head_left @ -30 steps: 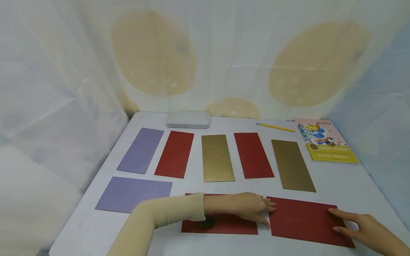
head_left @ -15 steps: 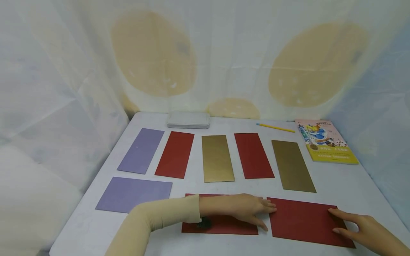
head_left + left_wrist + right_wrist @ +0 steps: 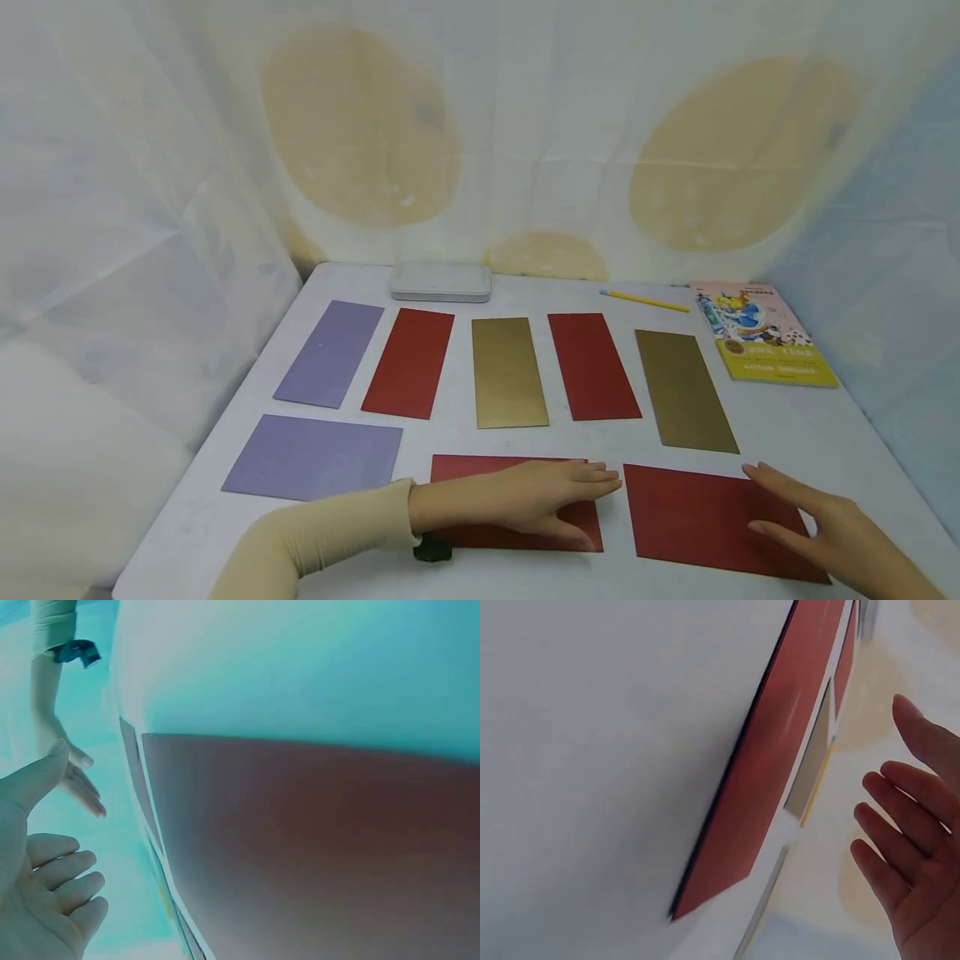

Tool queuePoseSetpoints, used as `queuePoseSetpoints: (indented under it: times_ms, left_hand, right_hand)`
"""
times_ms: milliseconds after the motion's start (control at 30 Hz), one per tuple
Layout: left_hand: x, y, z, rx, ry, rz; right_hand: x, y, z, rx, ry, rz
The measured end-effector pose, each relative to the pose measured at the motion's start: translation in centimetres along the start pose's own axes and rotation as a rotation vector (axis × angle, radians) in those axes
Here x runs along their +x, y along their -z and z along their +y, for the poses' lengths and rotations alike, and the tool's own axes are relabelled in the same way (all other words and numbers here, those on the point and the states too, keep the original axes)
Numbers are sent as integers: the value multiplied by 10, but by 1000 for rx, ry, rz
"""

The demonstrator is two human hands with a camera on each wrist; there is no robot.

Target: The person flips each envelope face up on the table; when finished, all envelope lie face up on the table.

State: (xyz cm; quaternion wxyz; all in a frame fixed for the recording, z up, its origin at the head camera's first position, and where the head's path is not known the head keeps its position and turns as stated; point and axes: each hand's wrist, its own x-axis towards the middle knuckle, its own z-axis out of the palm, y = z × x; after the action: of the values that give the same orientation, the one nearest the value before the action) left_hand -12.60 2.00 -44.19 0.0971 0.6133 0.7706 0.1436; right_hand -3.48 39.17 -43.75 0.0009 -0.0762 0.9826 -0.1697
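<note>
My left hand (image 3: 551, 497) is over the front middle red card (image 3: 480, 467), fingers stretched out to the right and holding nothing. Past its fingertips lies the front right red card (image 3: 697, 517), flat on the table with a narrow gap between the two cards. My right hand (image 3: 813, 521) hovers above that card's right end, thumb and fingers spread apart. In the left wrist view the left hand (image 3: 49, 877) is raised off the red card (image 3: 315, 847). The right wrist view shows the right hand (image 3: 919, 832) apart from the red card (image 3: 757, 772), its palm bare.
Behind lies a row of cards: a purple one (image 3: 330, 354), a red one (image 3: 408, 362), a gold one (image 3: 510, 372), another red (image 3: 595, 367) and another gold (image 3: 686, 390). A purple card (image 3: 315, 457) lies front left. A grey case (image 3: 440, 282), pencil (image 3: 645, 300) and book (image 3: 765, 333) stand behind.
My left hand has drawn back left, off the edge of the front right red card. The right hand has lifted off that card and shifted slightly left. The cards stay about where they were.
</note>
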Motion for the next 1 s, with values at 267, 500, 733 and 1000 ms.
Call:
queuePoseSetpoints:
  times_ms: [267,500,733,1000]
  left_hand:
    - [-42,3,-3,-33,31,88]
    - [-76,2,-2,15,85,147]
    - [-103,2,3,61,144,220]
    - [-132,3,5,52,241,239]
  right_hand:
    - [13,1,-27,2,227,150]
    - [30,-1,-51,71,448,204]
    - [44,-8,-78,73,530,170]
    - [60,-12,-107,25,605,93]
